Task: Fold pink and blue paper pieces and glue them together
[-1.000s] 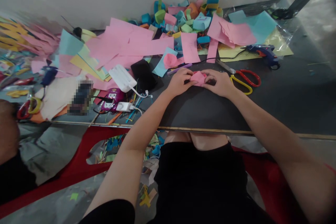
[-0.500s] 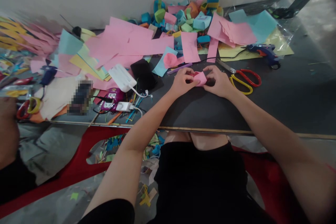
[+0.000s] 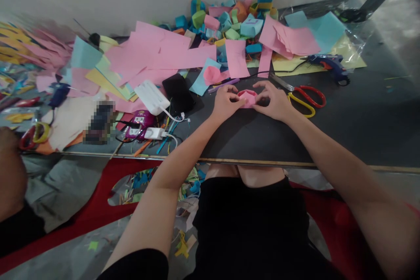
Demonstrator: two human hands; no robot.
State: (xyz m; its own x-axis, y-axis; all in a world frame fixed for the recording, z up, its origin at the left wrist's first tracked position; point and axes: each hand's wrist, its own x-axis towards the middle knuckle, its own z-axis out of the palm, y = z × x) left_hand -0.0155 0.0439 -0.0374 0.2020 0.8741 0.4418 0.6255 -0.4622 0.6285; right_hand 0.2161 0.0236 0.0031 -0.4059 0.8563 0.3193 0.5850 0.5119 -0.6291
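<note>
A small folded pink paper piece (image 3: 248, 97) rests on the dark table (image 3: 344, 131) in front of me. My left hand (image 3: 225, 103) pinches its left side with curled fingers. On the right side, my right hand (image 3: 274, 101) grips the same piece, thumb and fingers closed on it. The paper forms a small open ring shape between both hands. Red and yellow scissors (image 3: 305, 97) lie just right of my right hand.
Pink paper sheets (image 3: 157, 54) and a heap of folded coloured paper pieces (image 3: 229, 19) fill the back of the table. A blue glue gun (image 3: 330, 65), a black pouch (image 3: 179, 92) and a white charger (image 3: 151, 97) lie nearby. Another person's arm (image 3: 9, 175) shows at left.
The pink piece was pressed flat under both hands, then lifted and turned. Now it sits as an open ring between my fingertips. My arms have barely moved.
</note>
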